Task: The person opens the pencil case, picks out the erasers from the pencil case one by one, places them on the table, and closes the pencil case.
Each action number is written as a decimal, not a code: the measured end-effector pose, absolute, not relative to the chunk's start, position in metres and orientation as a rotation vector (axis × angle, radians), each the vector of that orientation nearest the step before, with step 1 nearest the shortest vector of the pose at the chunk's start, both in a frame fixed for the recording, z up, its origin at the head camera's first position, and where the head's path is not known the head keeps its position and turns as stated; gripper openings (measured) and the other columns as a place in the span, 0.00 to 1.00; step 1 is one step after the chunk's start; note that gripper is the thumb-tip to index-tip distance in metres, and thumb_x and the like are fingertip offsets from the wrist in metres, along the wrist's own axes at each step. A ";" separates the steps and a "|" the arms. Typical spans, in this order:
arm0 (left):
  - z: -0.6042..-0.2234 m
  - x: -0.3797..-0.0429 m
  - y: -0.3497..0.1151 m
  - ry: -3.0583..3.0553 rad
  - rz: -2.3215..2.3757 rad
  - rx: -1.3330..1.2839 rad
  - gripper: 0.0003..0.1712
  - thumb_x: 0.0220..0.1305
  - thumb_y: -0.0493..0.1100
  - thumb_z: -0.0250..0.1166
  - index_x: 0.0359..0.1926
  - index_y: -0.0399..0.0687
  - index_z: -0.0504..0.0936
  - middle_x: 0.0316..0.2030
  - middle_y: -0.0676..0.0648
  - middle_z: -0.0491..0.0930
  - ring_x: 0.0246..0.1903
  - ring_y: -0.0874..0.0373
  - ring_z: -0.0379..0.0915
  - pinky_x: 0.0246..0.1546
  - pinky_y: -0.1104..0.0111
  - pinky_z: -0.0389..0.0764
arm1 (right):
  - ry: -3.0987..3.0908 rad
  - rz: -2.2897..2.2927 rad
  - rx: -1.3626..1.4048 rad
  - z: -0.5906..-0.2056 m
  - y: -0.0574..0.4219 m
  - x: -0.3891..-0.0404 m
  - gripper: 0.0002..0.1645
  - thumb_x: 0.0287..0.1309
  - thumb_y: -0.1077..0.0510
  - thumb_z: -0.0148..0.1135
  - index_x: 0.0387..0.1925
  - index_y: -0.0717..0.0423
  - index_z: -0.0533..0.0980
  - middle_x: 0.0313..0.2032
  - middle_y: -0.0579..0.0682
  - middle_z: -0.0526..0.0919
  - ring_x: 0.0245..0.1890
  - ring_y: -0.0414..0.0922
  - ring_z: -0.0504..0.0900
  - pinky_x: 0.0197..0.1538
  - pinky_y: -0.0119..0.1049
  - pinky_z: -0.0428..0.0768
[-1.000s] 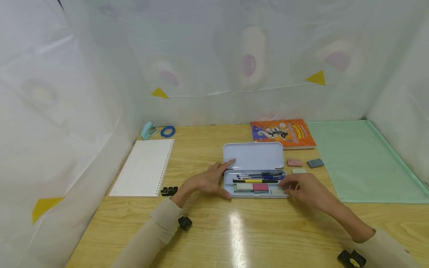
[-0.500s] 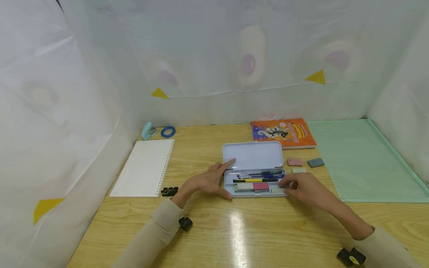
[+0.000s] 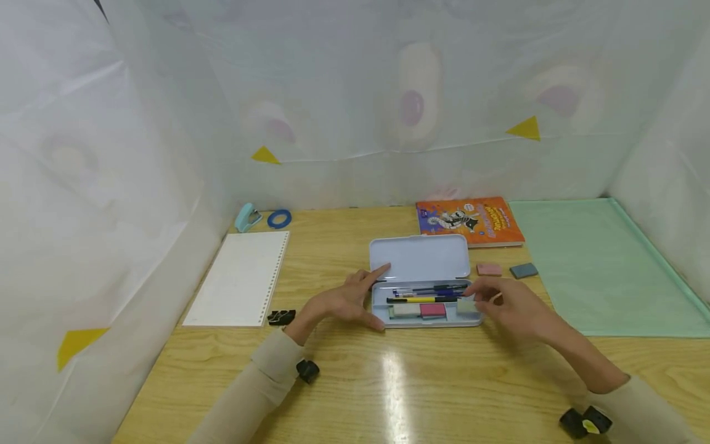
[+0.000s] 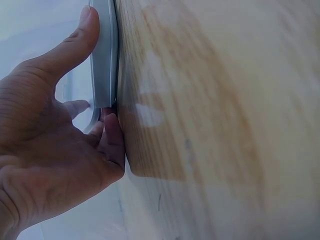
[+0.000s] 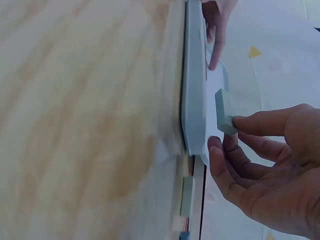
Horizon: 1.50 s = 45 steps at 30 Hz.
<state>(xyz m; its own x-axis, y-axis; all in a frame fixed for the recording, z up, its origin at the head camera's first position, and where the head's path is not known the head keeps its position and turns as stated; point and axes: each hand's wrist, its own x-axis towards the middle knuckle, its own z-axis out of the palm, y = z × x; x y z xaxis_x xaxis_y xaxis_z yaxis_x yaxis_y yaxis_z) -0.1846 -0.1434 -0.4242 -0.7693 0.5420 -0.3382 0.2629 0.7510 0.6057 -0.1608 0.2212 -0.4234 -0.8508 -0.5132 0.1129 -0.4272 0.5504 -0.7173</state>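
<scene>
A pale blue pencil case [image 3: 435, 323] lies with its lid [image 3: 420, 257] raised back. My left hand [image 3: 346, 302] rests at its left end, index finger on the lid and thumb along the front wall. Between the thumb and fingers of my right hand [image 3: 513, 305], a pale green eraser [image 5: 226, 111] is pinched, raised above the right end of the case. Inside, several pens lie in the back compartment, including a yellow and black one [image 3: 416, 300]. The front compartment holds a white eraser [image 3: 406, 310] and a magenta-sleeved one [image 3: 432, 310] at its left.
Right of the case lie a pink eraser [image 3: 489, 269], a blue-grey eraser [image 3: 524, 270] and another pale green eraser [image 5: 187, 196]. Behind is an orange book [image 3: 471, 222]; a green mat [image 3: 616, 277] lies right. Left are paper [image 3: 238, 280], binder clips [image 3: 281, 317], a stapler [image 3: 246, 217] and blue tape [image 3: 279, 218].
My right hand has lifted the pale green eraser from low at the case's right end and shifted slightly right. The left hand stays in place on the case.
</scene>
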 end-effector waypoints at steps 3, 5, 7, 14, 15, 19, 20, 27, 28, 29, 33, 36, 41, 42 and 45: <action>-0.423 -0.184 -0.143 2.444 0.745 0.603 0.71 0.55 0.58 0.81 0.85 0.68 0.38 0.74 0.38 0.55 0.70 0.45 0.53 0.72 0.46 0.60 | 2.612 -1.276 -0.764 -0.419 0.232 -0.164 0.13 0.70 0.69 0.62 0.54 0.63 0.81 0.54 0.62 0.81 0.41 0.41 0.82 0.41 0.34 0.83; -0.423 -0.184 -0.143 2.447 0.748 0.604 0.71 0.55 0.58 0.81 0.85 0.68 0.38 0.74 0.38 0.55 0.70 0.44 0.53 0.72 0.45 0.60 | 2.570 -1.327 -0.694 -0.417 0.239 -0.166 0.13 0.72 0.67 0.60 0.55 0.65 0.80 0.58 0.64 0.80 0.41 0.44 0.85 0.41 0.36 0.84; -0.422 -0.184 -0.143 2.447 0.741 0.604 0.71 0.55 0.58 0.81 0.85 0.69 0.38 0.74 0.38 0.55 0.71 0.44 0.53 0.72 0.45 0.60 | 2.539 -1.362 -0.612 -0.416 0.247 -0.169 0.13 0.74 0.65 0.60 0.55 0.66 0.79 0.55 0.64 0.82 0.39 0.46 0.87 0.40 0.37 0.85; -0.423 -0.185 -0.143 2.442 0.730 0.610 0.71 0.55 0.58 0.80 0.85 0.69 0.37 0.74 0.38 0.54 0.71 0.45 0.52 0.72 0.46 0.60 | 2.575 -1.402 -0.363 -0.421 0.279 -0.175 0.18 0.76 0.55 0.60 0.59 0.62 0.80 0.49 0.56 0.88 0.43 0.43 0.89 0.47 0.28 0.81; -0.423 -0.185 -0.143 2.443 0.728 0.609 0.71 0.55 0.58 0.80 0.85 0.69 0.37 0.74 0.38 0.54 0.71 0.45 0.52 0.72 0.46 0.60 | 2.577 -1.414 -0.349 -0.422 0.284 -0.176 0.19 0.76 0.55 0.60 0.60 0.61 0.79 0.49 0.54 0.88 0.43 0.42 0.89 0.47 0.27 0.81; -0.424 -0.185 -0.142 2.450 0.722 0.613 0.72 0.55 0.58 0.81 0.84 0.70 0.37 0.75 0.38 0.54 0.71 0.45 0.52 0.72 0.46 0.60 | 2.579 -1.461 -0.319 -0.424 0.302 -0.180 0.22 0.76 0.54 0.60 0.63 0.63 0.78 0.46 0.49 0.90 0.43 0.41 0.89 0.47 0.22 0.77; -0.423 -0.185 -0.142 2.451 0.721 0.612 0.72 0.55 0.58 0.81 0.84 0.70 0.37 0.75 0.38 0.54 0.71 0.45 0.52 0.72 0.46 0.60 | 2.585 -1.470 -0.315 -0.425 0.306 -0.181 0.22 0.76 0.54 0.60 0.63 0.63 0.78 0.45 0.47 0.90 0.43 0.40 0.89 0.46 0.21 0.77; -0.423 -0.184 -0.143 2.458 0.719 0.619 0.72 0.55 0.59 0.81 0.85 0.69 0.37 0.74 0.38 0.55 0.70 0.44 0.53 0.71 0.46 0.61 | 2.577 -1.514 -0.237 -0.428 0.330 -0.183 0.24 0.76 0.52 0.60 0.64 0.63 0.76 0.42 0.44 0.91 0.42 0.36 0.89 0.44 0.17 0.70; -0.423 -0.184 -0.143 2.457 0.720 0.619 0.72 0.55 0.59 0.81 0.84 0.69 0.37 0.74 0.38 0.55 0.70 0.44 0.53 0.71 0.46 0.61 | 2.581 -1.499 -0.227 -0.429 0.332 -0.183 0.25 0.76 0.51 0.60 0.64 0.62 0.75 0.42 0.45 0.91 0.42 0.35 0.89 0.43 0.18 0.69; -0.423 -0.184 -0.143 2.456 0.719 0.616 0.72 0.55 0.59 0.81 0.84 0.70 0.37 0.74 0.38 0.55 0.70 0.45 0.53 0.71 0.46 0.61 | 2.583 -1.485 -0.212 -0.430 0.333 -0.184 0.26 0.76 0.50 0.60 0.64 0.62 0.75 0.42 0.45 0.91 0.43 0.35 0.89 0.43 0.19 0.68; -0.424 -0.184 -0.143 2.456 0.727 0.605 0.72 0.55 0.59 0.81 0.84 0.69 0.37 0.74 0.38 0.55 0.70 0.45 0.53 0.71 0.46 0.62 | 2.608 -1.423 -0.209 -0.433 0.338 -0.186 0.26 0.76 0.50 0.60 0.64 0.64 0.75 0.42 0.50 0.92 0.42 0.35 0.89 0.42 0.20 0.68; -0.424 -0.184 -0.144 2.454 0.732 0.601 0.72 0.55 0.58 0.81 0.85 0.69 0.37 0.74 0.38 0.55 0.70 0.45 0.53 0.71 0.46 0.62 | 2.612 -1.405 -0.230 -0.435 0.339 -0.188 0.24 0.77 0.53 0.60 0.62 0.66 0.75 0.41 0.51 0.91 0.42 0.36 0.89 0.43 0.19 0.71; -0.423 -0.184 -0.144 2.447 0.739 0.596 0.72 0.55 0.59 0.81 0.85 0.69 0.37 0.75 0.38 0.54 0.71 0.44 0.52 0.72 0.46 0.60 | 2.616 -1.389 -0.281 -0.439 0.336 -0.189 0.20 0.77 0.58 0.58 0.61 0.68 0.75 0.40 0.51 0.91 0.41 0.35 0.88 0.43 0.20 0.76; -0.423 -0.184 -0.144 2.448 0.742 0.598 0.72 0.55 0.59 0.81 0.85 0.68 0.37 0.74 0.38 0.54 0.71 0.44 0.52 0.72 0.45 0.60 | 2.611 -1.395 -0.291 -0.440 0.335 -0.189 0.20 0.77 0.59 0.58 0.61 0.69 0.75 0.40 0.51 0.91 0.40 0.35 0.88 0.43 0.21 0.77; -0.423 -0.185 -0.143 2.444 0.741 0.599 0.72 0.55 0.58 0.81 0.85 0.68 0.37 0.75 0.38 0.54 0.72 0.44 0.52 0.72 0.45 0.60 | 2.604 -1.398 -0.315 -0.441 0.331 -0.188 0.19 0.76 0.61 0.58 0.60 0.71 0.75 0.39 0.51 0.91 0.39 0.37 0.88 0.43 0.23 0.79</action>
